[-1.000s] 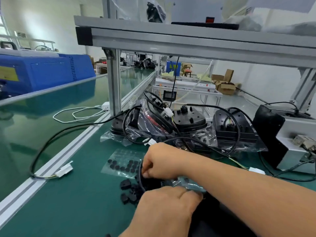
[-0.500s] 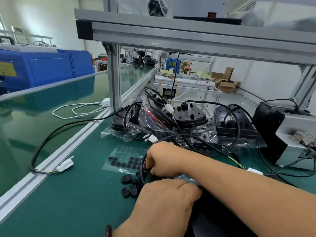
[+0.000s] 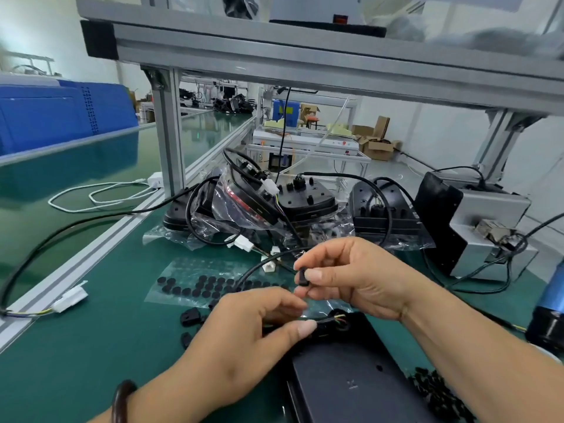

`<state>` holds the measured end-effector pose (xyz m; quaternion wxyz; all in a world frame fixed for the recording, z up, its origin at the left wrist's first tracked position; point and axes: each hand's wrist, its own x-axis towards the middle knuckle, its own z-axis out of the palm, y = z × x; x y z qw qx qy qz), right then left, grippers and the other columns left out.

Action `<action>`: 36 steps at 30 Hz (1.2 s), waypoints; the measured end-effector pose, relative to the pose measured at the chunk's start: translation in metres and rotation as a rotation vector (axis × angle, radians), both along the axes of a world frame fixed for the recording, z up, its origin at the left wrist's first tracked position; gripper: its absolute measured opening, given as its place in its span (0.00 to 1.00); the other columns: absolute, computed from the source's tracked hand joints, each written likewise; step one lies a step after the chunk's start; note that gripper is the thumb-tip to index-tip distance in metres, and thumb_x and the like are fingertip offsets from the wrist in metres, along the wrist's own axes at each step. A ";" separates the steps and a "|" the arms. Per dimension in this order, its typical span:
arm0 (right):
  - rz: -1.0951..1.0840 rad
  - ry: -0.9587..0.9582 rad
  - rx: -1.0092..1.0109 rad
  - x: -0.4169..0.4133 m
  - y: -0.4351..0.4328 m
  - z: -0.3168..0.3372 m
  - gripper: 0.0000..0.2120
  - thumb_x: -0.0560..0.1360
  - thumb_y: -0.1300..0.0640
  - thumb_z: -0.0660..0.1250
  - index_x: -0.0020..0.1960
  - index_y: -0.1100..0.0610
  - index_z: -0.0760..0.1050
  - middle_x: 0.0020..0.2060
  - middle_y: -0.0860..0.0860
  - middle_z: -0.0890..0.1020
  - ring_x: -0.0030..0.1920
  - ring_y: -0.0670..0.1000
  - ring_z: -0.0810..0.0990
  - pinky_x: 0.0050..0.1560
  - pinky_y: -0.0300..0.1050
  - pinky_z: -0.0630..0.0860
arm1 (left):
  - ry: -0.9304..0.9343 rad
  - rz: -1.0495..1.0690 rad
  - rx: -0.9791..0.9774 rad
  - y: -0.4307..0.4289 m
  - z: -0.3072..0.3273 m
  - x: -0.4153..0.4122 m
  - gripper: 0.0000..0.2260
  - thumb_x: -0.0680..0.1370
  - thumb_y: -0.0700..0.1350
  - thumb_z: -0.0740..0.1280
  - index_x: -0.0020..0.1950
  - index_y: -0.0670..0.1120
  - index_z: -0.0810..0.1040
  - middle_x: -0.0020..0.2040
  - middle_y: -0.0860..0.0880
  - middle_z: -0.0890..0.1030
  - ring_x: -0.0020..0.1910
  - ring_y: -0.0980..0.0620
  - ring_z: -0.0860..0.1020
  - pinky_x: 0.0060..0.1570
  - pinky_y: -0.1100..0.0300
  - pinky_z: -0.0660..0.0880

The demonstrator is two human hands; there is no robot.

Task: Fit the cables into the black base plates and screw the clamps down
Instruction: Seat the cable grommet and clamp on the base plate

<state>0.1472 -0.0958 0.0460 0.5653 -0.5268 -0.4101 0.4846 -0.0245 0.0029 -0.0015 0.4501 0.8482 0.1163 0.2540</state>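
Right at the bottom there's the black base plate (image 3: 351,389) lying flat on the green mat (image 3: 91,361), and just right of it a loose heap of small black parts (image 3: 439,392) sitting straight on the mat. The left hand (image 3: 244,334), dark bracelet (image 3: 120,401) on the wrist, has thumb and forefinger pinched on the cable (image 3: 331,320) right where its coloured wires poke out, just over the plate's far end. The right hand (image 3: 360,276) sits a bit higher and pinches a small black clamp (image 3: 303,277) between thumb and index finger, with the other fingers loosely curled. I can't tell if the clamp is threaded on the cable or only held beside it. Left of the hands a couple of loose black pieces (image 3: 189,317) lie on the mat. Just past them a flat clear bag (image 3: 189,268) holds a bunch of round black discs (image 3: 203,288) spread in one layer. A white connector (image 3: 70,299) rests by the aluminium rail (image 3: 91,259) on the left. Further back is a pile of black housings (image 3: 308,198) with cables looped over them, several of them sitting in crinkly clear plastic bags (image 3: 171,236). To the right stands a grey metal box (image 3: 488,215) with a black front. Way in the back there are some open cardboard boxes (image 3: 375,141) on the floor, too far off to see what's inside.
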 end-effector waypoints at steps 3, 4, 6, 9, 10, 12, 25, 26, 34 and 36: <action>-0.069 -0.037 0.053 -0.002 -0.007 -0.011 0.07 0.66 0.65 0.71 0.42 0.56 0.84 0.39 0.57 0.85 0.41 0.53 0.85 0.40 0.39 0.81 | -0.027 0.037 -0.058 -0.001 0.002 0.003 0.02 0.73 0.53 0.70 0.42 0.58 0.82 0.34 0.60 0.81 0.32 0.66 0.76 0.35 0.74 0.69; -0.087 -0.054 0.073 -0.004 -0.008 -0.014 0.07 0.65 0.64 0.71 0.41 0.55 0.84 0.40 0.56 0.85 0.41 0.52 0.85 0.41 0.39 0.81 | -0.027 0.061 -0.059 -0.001 0.003 0.005 0.02 0.73 0.52 0.69 0.41 0.58 0.82 0.33 0.59 0.81 0.30 0.65 0.75 0.33 0.73 0.69; -0.106 -0.090 0.120 -0.005 -0.010 -0.016 0.07 0.65 0.63 0.72 0.41 0.54 0.84 0.41 0.55 0.85 0.41 0.50 0.84 0.43 0.38 0.80 | -0.024 0.088 -0.064 0.000 0.004 0.007 0.02 0.74 0.52 0.69 0.42 0.59 0.81 0.35 0.56 0.82 0.31 0.62 0.76 0.33 0.70 0.71; -0.119 -0.178 0.160 -0.008 -0.012 -0.015 0.08 0.66 0.65 0.73 0.40 0.53 0.84 0.38 0.52 0.84 0.40 0.46 0.82 0.42 0.35 0.77 | -0.043 0.131 -0.092 0.000 0.004 0.012 0.03 0.73 0.52 0.69 0.41 0.56 0.81 0.37 0.52 0.83 0.37 0.53 0.80 0.40 0.61 0.76; -0.132 -0.219 0.164 -0.008 -0.013 -0.014 0.10 0.67 0.67 0.73 0.39 0.52 0.84 0.37 0.50 0.84 0.39 0.45 0.81 0.41 0.34 0.77 | -0.051 0.150 -0.098 0.001 0.004 0.014 0.03 0.73 0.51 0.69 0.40 0.55 0.81 0.37 0.52 0.83 0.37 0.53 0.80 0.39 0.62 0.76; -0.158 -0.312 0.153 -0.008 -0.014 -0.013 0.12 0.70 0.70 0.72 0.39 0.52 0.83 0.35 0.50 0.83 0.38 0.45 0.81 0.41 0.34 0.77 | -0.058 0.171 -0.108 0.001 0.005 0.016 0.04 0.74 0.50 0.70 0.39 0.55 0.81 0.37 0.53 0.83 0.34 0.56 0.78 0.35 0.67 0.74; -0.192 -0.438 0.064 -0.007 -0.023 -0.002 0.06 0.74 0.67 0.70 0.45 0.57 0.82 0.32 0.49 0.82 0.34 0.46 0.81 0.37 0.35 0.77 | -0.037 -0.005 0.271 -0.001 0.012 -0.003 0.06 0.73 0.59 0.68 0.45 0.59 0.78 0.41 0.61 0.82 0.41 0.61 0.80 0.40 0.70 0.74; -0.180 -0.438 0.058 -0.008 -0.024 -0.003 0.06 0.73 0.67 0.70 0.44 0.57 0.82 0.32 0.49 0.82 0.34 0.46 0.81 0.37 0.35 0.77 | -0.024 -0.021 0.309 -0.001 0.013 -0.006 0.05 0.73 0.58 0.69 0.45 0.59 0.79 0.42 0.63 0.81 0.43 0.62 0.80 0.42 0.69 0.74; -0.149 -0.489 0.008 -0.012 -0.025 -0.006 0.04 0.71 0.65 0.73 0.42 0.57 0.84 0.34 0.49 0.84 0.36 0.43 0.80 0.42 0.32 0.75 | -0.042 0.036 0.374 -0.002 0.013 -0.007 0.06 0.71 0.56 0.67 0.44 0.58 0.82 0.39 0.65 0.82 0.40 0.62 0.80 0.41 0.61 0.76; -0.152 -0.483 -0.003 -0.012 -0.025 -0.007 0.04 0.71 0.65 0.73 0.42 0.57 0.84 0.34 0.50 0.84 0.37 0.44 0.80 0.43 0.33 0.76 | -0.051 0.047 0.369 -0.002 0.011 -0.007 0.06 0.71 0.56 0.68 0.44 0.58 0.82 0.38 0.64 0.82 0.40 0.62 0.80 0.41 0.61 0.76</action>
